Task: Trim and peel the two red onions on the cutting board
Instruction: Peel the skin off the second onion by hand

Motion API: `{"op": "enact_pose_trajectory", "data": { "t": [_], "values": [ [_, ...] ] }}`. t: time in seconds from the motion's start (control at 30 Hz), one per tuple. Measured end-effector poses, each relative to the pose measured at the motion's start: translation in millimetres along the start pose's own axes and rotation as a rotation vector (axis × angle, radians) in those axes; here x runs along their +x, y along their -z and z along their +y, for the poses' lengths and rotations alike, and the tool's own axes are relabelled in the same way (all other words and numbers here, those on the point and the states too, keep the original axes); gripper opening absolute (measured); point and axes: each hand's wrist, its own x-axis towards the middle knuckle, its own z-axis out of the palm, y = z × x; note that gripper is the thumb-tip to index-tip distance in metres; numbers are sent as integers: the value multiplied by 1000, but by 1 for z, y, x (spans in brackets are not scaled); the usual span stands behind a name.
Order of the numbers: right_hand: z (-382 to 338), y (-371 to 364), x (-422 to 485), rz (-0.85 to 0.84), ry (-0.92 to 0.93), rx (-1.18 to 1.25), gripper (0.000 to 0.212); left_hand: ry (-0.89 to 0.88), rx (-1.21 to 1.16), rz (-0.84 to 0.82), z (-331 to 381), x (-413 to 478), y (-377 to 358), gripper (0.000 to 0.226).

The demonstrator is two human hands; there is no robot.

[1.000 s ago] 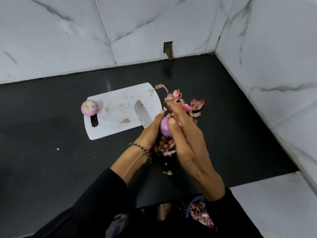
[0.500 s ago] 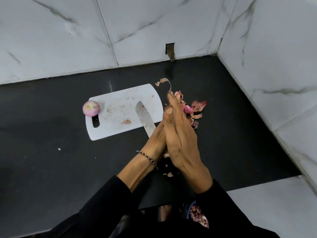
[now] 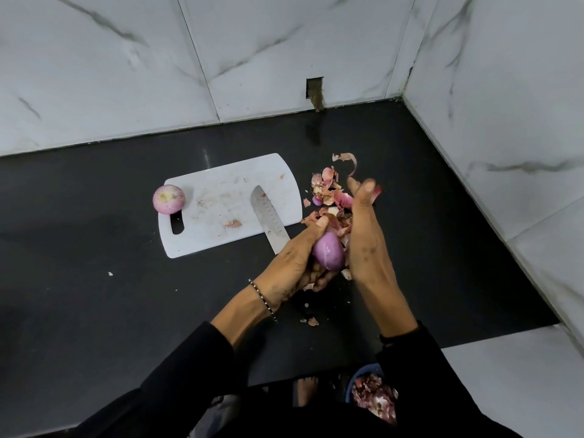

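L hand [image 3: 294, 270] gripped one onion [image 3: 328, 256] from below & left, fingers curled under it, thumb up along its far side. That onion was peeled, glossy purple, held just above the worktop [image 3: 94, 279], off the near-right corner of the board [image 3: 218, 184]. R hand [image 3: 366, 245] stood edge-on just right of it, spread, fingers [image 3: 363, 191] stretched fairly straight twd the peels [image 3: 328, 197], thumb apart from them. Fingertips were blurred. Palm was close against the onion; couldn't tell if it touched.

2nd onion [image 3: 169, 199] sat at the board's left edge, just beyond the handle slot, cut end up, pale w/ a yellowish centre. Knife [image 3: 268, 219] lay on the board's right part, blade pointing away, tip near mid-board. Its handle end was hidden under L hand. A small bit of skin lay on the board just left of the blade.

Peels lay in a loose heap on the worktop right beside the board's right edge, w/ one curled strip at the far side. A few scraps [image 3: 313, 322] lay on the worktop near L wrist. Beaded bracelet [image 3: 262, 300] on L wrist; black sleeves on both arms. Below the worktop's near edge was a blue bowl [image 3: 363, 371] w/ peels in it, partly hidden by R sleeve. White marble tiles stood behind & to the right.
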Motion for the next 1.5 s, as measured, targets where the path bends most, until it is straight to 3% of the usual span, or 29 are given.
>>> {"op": "enact_pose_trajectory", "data": {
  "t": [0.23,0.33,0.43,0.53,0.7,0.83,1.0,1.13,1.23,1.43,1.5],
  "values": [
    [-4,5,0,8,-10,20,101,38,90,43,-3,5,1,73],
    [-14,-10,-12,2,79,-79,87,-14,119,94,-5,7,0,48],
    [-22,-31,-22,52,241,-343,89,-50,195,170,-12,10,-1,20],
    [-17,-35,-13,118,289,-464,86,76,-19,221,-9,4,-7,34],
    [-1,-22,0,40,267,-375,79,185,-373,240,-6,1,-10,54],
    [9,-3,6,-7,119,-288,71,230,-513,50,-2,1,-3,77],
    [9,9,1,66,26,-107,69,248,-486,17,7,3,5,77],
    [4,7,-2,218,177,-216,35,250,-615,101,8,4,3,85],
    [8,12,0,296,234,-288,14,247,-637,63,12,0,3,80],
    [1,15,-7,360,183,-124,15,280,-734,20,10,-4,7,72],
    [-4,14,-3,363,195,29,21,286,-725,12,10,-6,7,70]
  ]
}}
